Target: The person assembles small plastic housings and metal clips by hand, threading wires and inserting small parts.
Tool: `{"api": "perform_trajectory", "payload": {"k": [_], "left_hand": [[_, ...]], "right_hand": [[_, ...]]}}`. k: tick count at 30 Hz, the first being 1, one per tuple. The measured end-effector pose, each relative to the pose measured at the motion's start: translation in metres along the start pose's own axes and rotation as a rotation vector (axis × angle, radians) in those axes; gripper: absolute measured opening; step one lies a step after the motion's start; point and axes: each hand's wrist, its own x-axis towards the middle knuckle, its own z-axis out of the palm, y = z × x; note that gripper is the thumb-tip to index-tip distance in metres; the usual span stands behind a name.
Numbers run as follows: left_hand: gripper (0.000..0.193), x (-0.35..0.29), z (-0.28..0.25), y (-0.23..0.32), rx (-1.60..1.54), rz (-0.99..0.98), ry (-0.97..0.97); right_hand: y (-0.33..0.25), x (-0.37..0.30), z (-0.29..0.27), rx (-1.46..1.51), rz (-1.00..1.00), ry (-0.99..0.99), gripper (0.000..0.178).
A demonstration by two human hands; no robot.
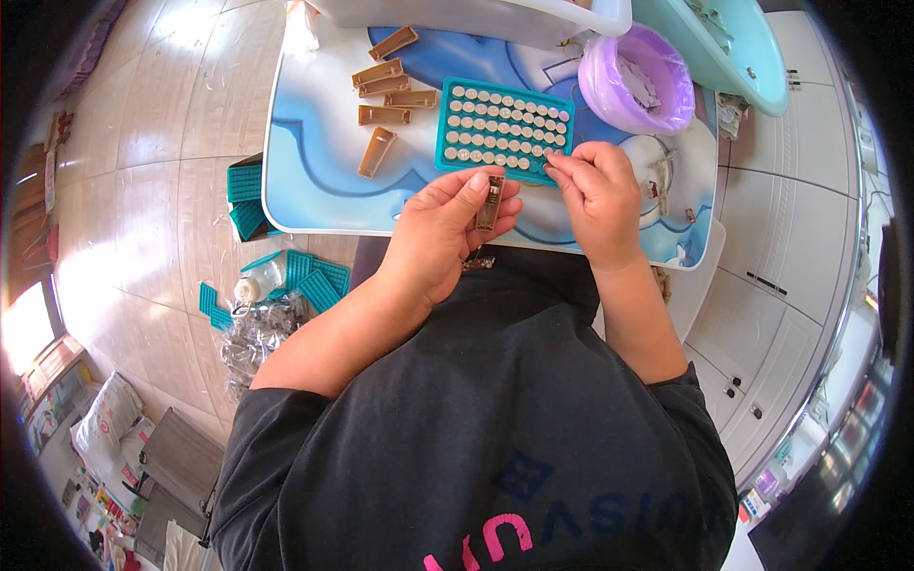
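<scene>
My left hand (430, 228) grips a small narrow brown plastic casing (489, 206) between thumb and fingers, just in front of the table edge side of the tray. Its hollow side faces up, with something pale and metallic near the top end. My right hand (606, 203) is closed in a pinch at the near right corner of a teal tray (442, 133). What its fingertips hold, if anything, is too small to make out. Rows of round silvery discs (491, 126) fill the tray. Several similar brown casings (384, 115) lie loose left of it.
A purple bin with a clear liner (588, 86) stands on the blue-and-white table (324, 205) at the back right, beside a mint basin (776, 71). A white tub (466, 17) sits at the back. Teal trays (322, 288) and a plastic bag (262, 333) lie on the floor left.
</scene>
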Motion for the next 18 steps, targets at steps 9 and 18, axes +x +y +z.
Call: {"api": "perform_trajectory", "payload": {"k": [9, 18], "left_hand": [[0.03, 0.002, -0.004, -0.002, -0.017, -0.004, -0.024], [0.026, -0.001, -0.003, -0.003, -0.048, 0.016, -0.037]], "right_hand": [[-0.028, 0.008, -0.004, 0.204, -0.075, 0.013, 0.015], [-0.04, 0.009, 0.007, 0.23, -0.133, -0.022, 0.014]]}}
